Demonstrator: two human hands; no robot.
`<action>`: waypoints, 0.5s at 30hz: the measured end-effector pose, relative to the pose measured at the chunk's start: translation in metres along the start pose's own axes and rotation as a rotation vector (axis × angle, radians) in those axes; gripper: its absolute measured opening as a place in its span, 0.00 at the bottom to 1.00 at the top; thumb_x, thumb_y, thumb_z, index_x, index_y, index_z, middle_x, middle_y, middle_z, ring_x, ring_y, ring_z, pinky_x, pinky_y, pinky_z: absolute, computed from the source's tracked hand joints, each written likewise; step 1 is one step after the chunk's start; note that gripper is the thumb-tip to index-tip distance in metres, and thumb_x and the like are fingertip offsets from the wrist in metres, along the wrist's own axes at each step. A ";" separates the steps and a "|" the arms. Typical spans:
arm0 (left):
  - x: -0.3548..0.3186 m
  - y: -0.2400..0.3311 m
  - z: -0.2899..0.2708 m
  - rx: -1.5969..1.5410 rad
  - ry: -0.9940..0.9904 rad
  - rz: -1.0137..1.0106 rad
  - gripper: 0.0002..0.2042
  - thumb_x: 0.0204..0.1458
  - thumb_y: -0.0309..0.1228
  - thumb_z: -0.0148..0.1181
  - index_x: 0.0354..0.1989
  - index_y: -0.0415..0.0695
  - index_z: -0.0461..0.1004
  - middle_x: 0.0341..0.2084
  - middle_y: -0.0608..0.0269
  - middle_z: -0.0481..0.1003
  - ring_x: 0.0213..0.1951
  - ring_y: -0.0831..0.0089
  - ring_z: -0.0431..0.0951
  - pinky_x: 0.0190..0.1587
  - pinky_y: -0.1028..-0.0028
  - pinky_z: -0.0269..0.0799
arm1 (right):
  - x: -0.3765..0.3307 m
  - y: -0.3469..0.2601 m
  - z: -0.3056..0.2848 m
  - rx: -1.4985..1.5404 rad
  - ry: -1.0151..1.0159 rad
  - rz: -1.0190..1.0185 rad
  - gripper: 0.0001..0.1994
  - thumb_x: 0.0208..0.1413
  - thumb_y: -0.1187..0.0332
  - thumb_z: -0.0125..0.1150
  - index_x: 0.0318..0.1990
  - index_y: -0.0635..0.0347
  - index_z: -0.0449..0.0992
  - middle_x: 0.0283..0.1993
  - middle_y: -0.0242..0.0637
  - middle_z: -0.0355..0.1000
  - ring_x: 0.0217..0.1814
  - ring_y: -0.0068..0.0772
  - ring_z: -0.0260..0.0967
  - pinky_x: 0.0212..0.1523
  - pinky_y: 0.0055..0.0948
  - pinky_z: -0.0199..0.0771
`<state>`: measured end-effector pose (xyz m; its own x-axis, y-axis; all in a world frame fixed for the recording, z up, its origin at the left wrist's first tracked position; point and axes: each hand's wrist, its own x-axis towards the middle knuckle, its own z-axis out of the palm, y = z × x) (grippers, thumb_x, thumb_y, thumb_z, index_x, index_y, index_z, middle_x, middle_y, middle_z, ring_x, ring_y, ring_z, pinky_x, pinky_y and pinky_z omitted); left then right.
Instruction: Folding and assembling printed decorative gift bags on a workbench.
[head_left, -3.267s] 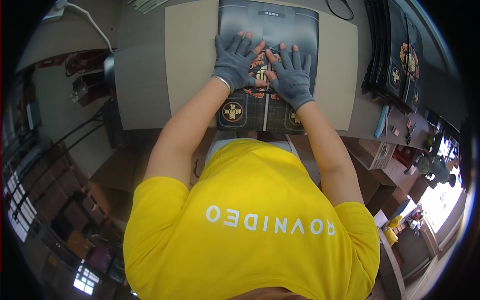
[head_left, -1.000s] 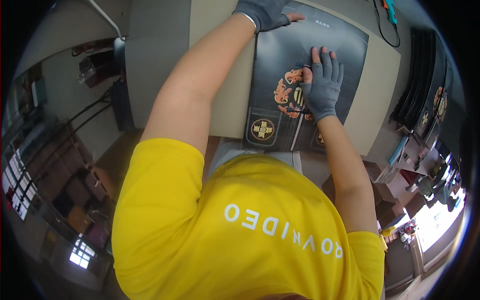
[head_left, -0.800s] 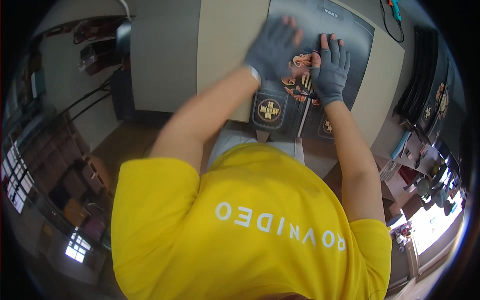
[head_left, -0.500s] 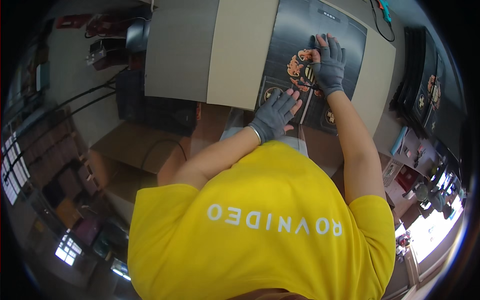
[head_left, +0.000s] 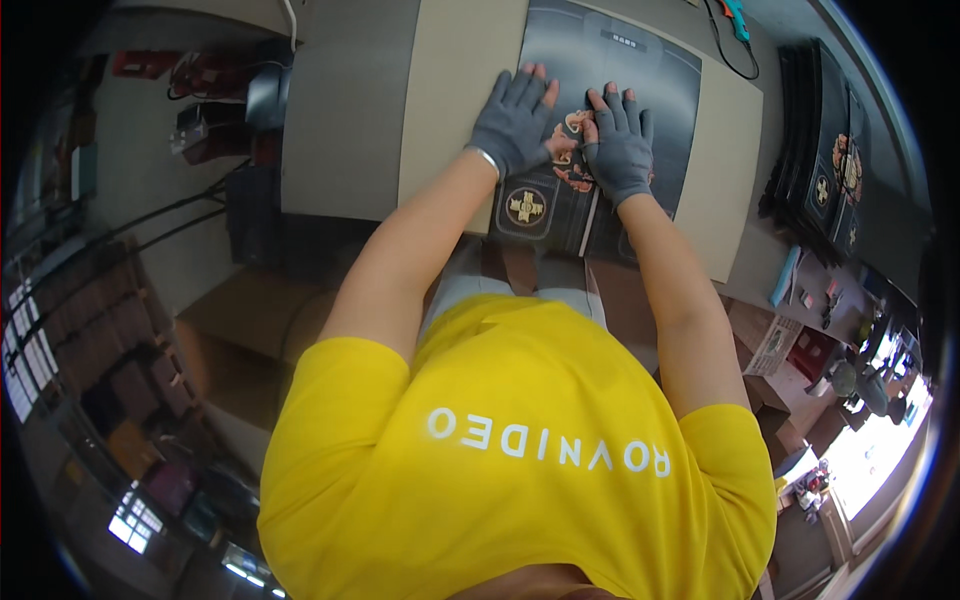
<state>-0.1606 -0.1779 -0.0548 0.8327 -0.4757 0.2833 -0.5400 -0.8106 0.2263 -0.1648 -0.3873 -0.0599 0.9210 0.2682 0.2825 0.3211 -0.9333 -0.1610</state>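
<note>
A dark printed sheet (head_left: pixel 640 70) with an orange figure and a round gold emblem lies flat on a tan board (head_left: pixel 460 90). My left hand (head_left: pixel 512 120), in a grey fingerless glove, presses flat on the sheet's left part, fingers spread. Beside it, my right hand (head_left: pixel 620 145), gloved the same way, lies flat on the sheet. Both palms rest on the sheet and hold nothing. The orange figure shows between the two hands.
A stack of similar dark printed sheets (head_left: pixel 825 150) sits at the right. A cable with a teal and red tool (head_left: pixel 735 20) lies past the board's far edge. Small items clutter a table (head_left: pixel 800 300) at the right. Dark cables and boxes (head_left: pixel 200 100) lie at the left.
My left hand swung out to the far left of the sheet, drew back toward my body, then returned to lie flat beside the right hand. The right hand stayed on the sheet.
</note>
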 end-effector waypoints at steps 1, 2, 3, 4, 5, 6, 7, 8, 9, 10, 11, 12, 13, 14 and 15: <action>0.017 -0.011 0.006 0.087 -0.006 -0.021 0.44 0.52 0.63 0.53 0.68 0.38 0.58 0.68 0.41 0.56 0.70 0.47 0.55 0.68 0.45 0.47 | 0.002 0.001 -0.001 0.002 0.002 -0.001 0.24 0.60 0.55 0.55 0.64 0.42 0.69 0.70 0.39 0.62 0.73 0.50 0.54 0.70 0.59 0.45; 0.032 -0.024 0.010 0.089 -0.007 -0.023 0.44 0.52 0.63 0.53 0.68 0.38 0.58 0.68 0.41 0.56 0.70 0.47 0.55 0.68 0.45 0.47 | 0.003 -0.001 -0.002 0.004 0.002 -0.003 0.24 0.60 0.55 0.55 0.64 0.42 0.69 0.70 0.39 0.62 0.73 0.50 0.54 0.70 0.59 0.45; 0.046 -0.037 0.015 0.105 0.041 -0.047 0.44 0.52 0.62 0.53 0.67 0.38 0.58 0.68 0.40 0.56 0.70 0.48 0.55 0.68 0.45 0.47 | 0.004 -0.005 -0.003 0.010 0.001 -0.003 0.23 0.60 0.55 0.55 0.64 0.42 0.69 0.70 0.39 0.62 0.73 0.50 0.54 0.70 0.59 0.46; 0.056 -0.047 0.023 0.116 0.087 -0.074 0.44 0.52 0.62 0.53 0.67 0.37 0.58 0.68 0.40 0.56 0.69 0.48 0.55 0.68 0.45 0.47 | 0.005 -0.008 0.000 0.015 -0.006 -0.005 0.23 0.60 0.55 0.55 0.63 0.41 0.69 0.69 0.39 0.62 0.73 0.50 0.55 0.70 0.60 0.46; 0.073 -0.047 0.023 0.096 0.077 -0.063 0.44 0.52 0.62 0.53 0.67 0.37 0.58 0.68 0.40 0.56 0.69 0.48 0.55 0.68 0.45 0.47 | 0.002 -0.005 0.001 0.004 -0.018 0.014 0.23 0.60 0.55 0.55 0.63 0.41 0.69 0.69 0.39 0.62 0.73 0.50 0.55 0.70 0.60 0.46; 0.095 -0.047 0.015 0.123 -0.098 -0.124 0.44 0.54 0.62 0.49 0.69 0.38 0.56 0.70 0.43 0.53 0.72 0.51 0.51 0.70 0.46 0.42 | 0.000 -0.003 0.000 0.015 -0.010 0.029 0.23 0.60 0.56 0.55 0.63 0.41 0.70 0.69 0.39 0.63 0.73 0.49 0.55 0.70 0.60 0.46; 0.115 -0.046 0.007 0.155 -0.273 -0.183 0.44 0.56 0.62 0.45 0.70 0.38 0.53 0.72 0.46 0.51 0.74 0.54 0.46 0.72 0.48 0.38 | -0.002 -0.001 -0.002 0.028 -0.002 0.042 0.23 0.59 0.56 0.55 0.62 0.41 0.70 0.69 0.39 0.63 0.72 0.49 0.55 0.69 0.60 0.46; 0.130 -0.051 0.003 0.142 -0.285 -0.175 0.44 0.56 0.62 0.45 0.70 0.38 0.53 0.72 0.46 0.51 0.74 0.54 0.46 0.72 0.48 0.38 | -0.001 -0.001 -0.003 0.056 0.028 0.035 0.22 0.59 0.57 0.56 0.61 0.42 0.71 0.68 0.38 0.63 0.72 0.49 0.56 0.69 0.60 0.47; 0.142 -0.060 0.003 0.191 -0.276 -0.206 0.44 0.56 0.62 0.44 0.71 0.38 0.52 0.72 0.46 0.50 0.74 0.54 0.46 0.72 0.48 0.38 | 0.001 -0.003 -0.003 0.056 0.012 0.046 0.22 0.59 0.57 0.56 0.61 0.42 0.71 0.68 0.38 0.63 0.72 0.49 0.56 0.69 0.60 0.47; 0.148 -0.065 0.005 0.239 -0.266 -0.235 0.44 0.56 0.62 0.44 0.71 0.37 0.51 0.72 0.45 0.48 0.74 0.55 0.45 0.72 0.49 0.38 | 0.003 -0.005 -0.004 0.076 0.026 0.033 0.21 0.59 0.57 0.56 0.61 0.42 0.71 0.68 0.38 0.64 0.72 0.49 0.56 0.69 0.59 0.48; 0.150 -0.062 0.008 0.222 -0.282 -0.220 0.44 0.56 0.62 0.44 0.71 0.37 0.51 0.72 0.45 0.48 0.74 0.55 0.45 0.72 0.49 0.38 | 0.004 -0.003 -0.004 0.089 0.042 0.029 0.21 0.59 0.57 0.56 0.61 0.43 0.71 0.68 0.38 0.64 0.71 0.49 0.56 0.69 0.58 0.49; 0.151 -0.059 0.010 0.234 -0.252 -0.253 0.45 0.56 0.63 0.43 0.72 0.38 0.50 0.72 0.45 0.48 0.74 0.55 0.46 0.72 0.49 0.37 | 0.004 -0.001 -0.002 0.116 0.076 0.022 0.21 0.59 0.58 0.56 0.61 0.46 0.71 0.68 0.40 0.64 0.71 0.51 0.57 0.69 0.56 0.50; 0.148 -0.056 0.010 0.251 -0.219 -0.286 0.45 0.56 0.63 0.43 0.72 0.38 0.49 0.72 0.45 0.48 0.74 0.54 0.46 0.72 0.49 0.37 | 0.000 -0.001 0.001 0.110 0.067 0.040 0.21 0.59 0.58 0.56 0.61 0.46 0.71 0.68 0.40 0.64 0.71 0.51 0.57 0.69 0.56 0.50; 0.136 -0.055 0.018 0.252 -0.161 -0.304 0.46 0.55 0.65 0.42 0.72 0.39 0.49 0.73 0.49 0.48 0.74 0.56 0.44 0.73 0.50 0.34 | 0.004 -0.001 0.002 0.131 0.113 0.044 0.21 0.59 0.59 0.56 0.61 0.47 0.71 0.67 0.41 0.64 0.71 0.51 0.57 0.69 0.56 0.50; 0.117 -0.051 0.022 0.253 -0.156 -0.296 0.46 0.55 0.65 0.42 0.72 0.39 0.49 0.73 0.49 0.48 0.74 0.56 0.44 0.73 0.50 0.34 | 0.007 -0.002 0.003 0.152 0.160 0.044 0.21 0.59 0.59 0.56 0.61 0.48 0.71 0.67 0.41 0.64 0.70 0.52 0.57 0.69 0.56 0.50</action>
<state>-0.0329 -0.1999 -0.0535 0.9666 -0.2397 0.0912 -0.2437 -0.9692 0.0355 -0.1580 -0.3824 -0.0608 0.8919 0.1751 0.4169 0.3218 -0.8934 -0.3134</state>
